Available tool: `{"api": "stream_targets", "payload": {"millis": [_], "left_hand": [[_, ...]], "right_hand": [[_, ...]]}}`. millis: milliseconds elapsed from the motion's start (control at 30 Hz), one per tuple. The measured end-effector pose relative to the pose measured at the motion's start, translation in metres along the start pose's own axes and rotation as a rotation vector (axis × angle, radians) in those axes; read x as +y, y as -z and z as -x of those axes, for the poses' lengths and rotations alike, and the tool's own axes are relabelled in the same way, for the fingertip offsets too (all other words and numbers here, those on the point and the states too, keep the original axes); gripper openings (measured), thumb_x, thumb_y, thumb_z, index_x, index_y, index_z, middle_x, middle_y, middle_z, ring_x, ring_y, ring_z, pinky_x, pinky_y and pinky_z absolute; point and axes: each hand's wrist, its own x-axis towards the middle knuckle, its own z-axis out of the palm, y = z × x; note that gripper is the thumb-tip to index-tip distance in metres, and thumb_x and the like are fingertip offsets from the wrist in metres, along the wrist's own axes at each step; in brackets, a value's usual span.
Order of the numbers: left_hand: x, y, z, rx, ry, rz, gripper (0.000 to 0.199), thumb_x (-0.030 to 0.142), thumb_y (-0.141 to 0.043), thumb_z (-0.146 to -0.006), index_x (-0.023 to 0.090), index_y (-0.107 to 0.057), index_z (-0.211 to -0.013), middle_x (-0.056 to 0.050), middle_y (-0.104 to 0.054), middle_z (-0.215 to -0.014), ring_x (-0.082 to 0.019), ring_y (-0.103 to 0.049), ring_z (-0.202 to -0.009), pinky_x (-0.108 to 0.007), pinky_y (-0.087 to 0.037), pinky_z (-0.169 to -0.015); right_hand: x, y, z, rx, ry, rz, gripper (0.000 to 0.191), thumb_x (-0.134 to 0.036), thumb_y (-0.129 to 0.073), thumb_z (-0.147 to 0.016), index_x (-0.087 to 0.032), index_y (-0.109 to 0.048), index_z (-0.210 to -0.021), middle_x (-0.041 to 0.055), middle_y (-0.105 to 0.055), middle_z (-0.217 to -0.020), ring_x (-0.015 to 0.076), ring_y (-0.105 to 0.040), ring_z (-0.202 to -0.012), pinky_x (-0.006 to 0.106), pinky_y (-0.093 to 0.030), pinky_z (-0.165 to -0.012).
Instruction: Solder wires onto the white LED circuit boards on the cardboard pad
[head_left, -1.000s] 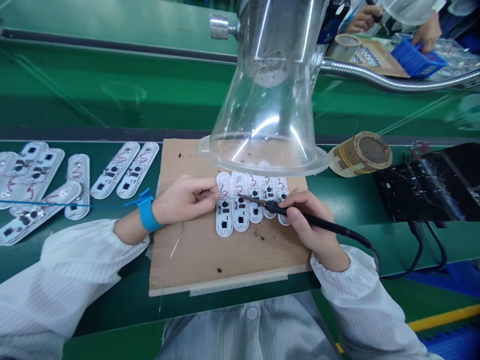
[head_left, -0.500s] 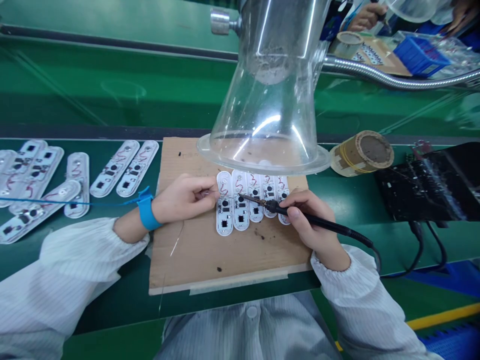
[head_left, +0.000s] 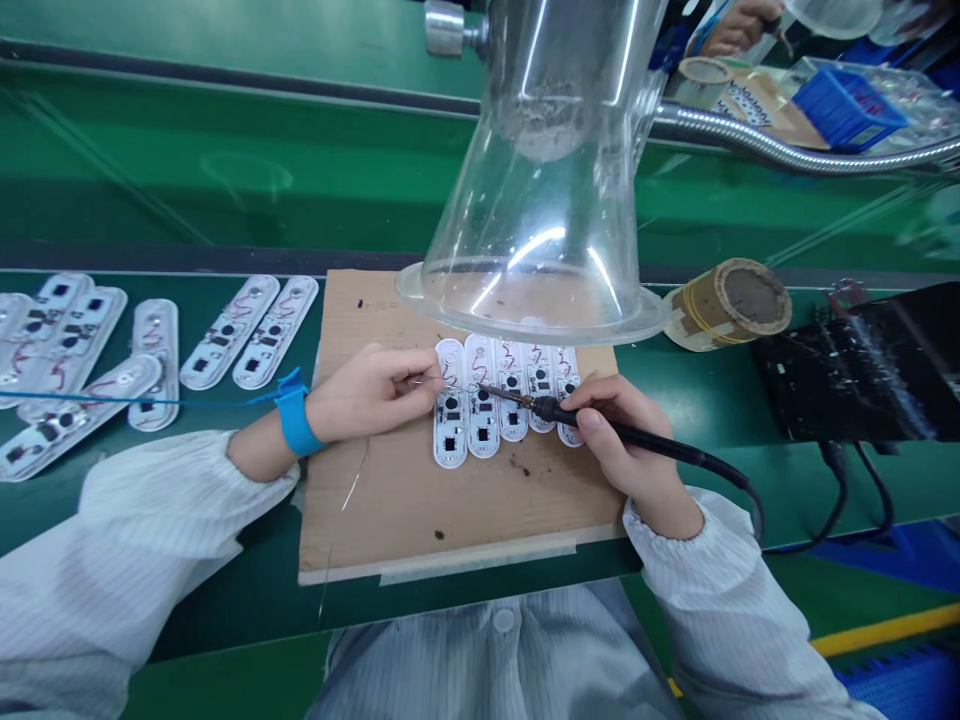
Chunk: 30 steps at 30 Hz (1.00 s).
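Note:
Several white oval circuit boards stand side by side on a brown cardboard sheet. My left hand, with a blue wrist strap, is closed on a thin solder wire at the left boards; the wire trails down over the cardboard. My right hand grips a black soldering iron like a pen. Its tip points left and rests at the upper middle of the second board from the left, close to the wire's end. Exact contact is too small to tell.
A clear fume hood hangs over the cardboard's back. More boards lie at left. At right are a round tub and a black box with cables. Another person's hand shows at top right.
The view has shifted slightly. The iron's tip and the wire remain at the second board, and both hands keep nearly the same pose.

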Motion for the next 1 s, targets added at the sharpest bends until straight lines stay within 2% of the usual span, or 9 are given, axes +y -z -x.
{"api": "stream_targets", "payload": {"millis": [467,1000], "left_hand": [[0.0022,0.0015,-0.0017,-0.032,0.031,-0.007,0.027,0.022,-0.054,-0.098,0.021,-0.05,-0.072,0.007,-0.043,-0.059,-0.009,-0.038,-0.053,-0.023,-0.031,-0.052],[-0.0019,-0.0003,-0.0004,-0.031,0.03,-0.045,0.029,0.026,-0.056,-0.102,0.021,-0.053,-0.074,0.006,-0.048,-0.061,-0.009,-0.042,-0.054,-0.023,-0.033,-0.054]], "right_hand": [[-0.0062,0.0004,-0.0015,0.009,-0.043,0.024,0.023,-0.047,-0.067,-0.109,-0.026,-0.074,-0.102,0.002,-0.073,-0.084,0.0168,-0.067,-0.065,0.032,-0.052,-0.059],[-0.0045,0.0013,-0.0024,0.009,-0.051,0.03,0.025,-0.05,-0.067,-0.108,-0.027,-0.073,-0.102,0.0013,-0.07,-0.079,0.0166,-0.064,-0.061,0.032,-0.049,-0.055]]}}
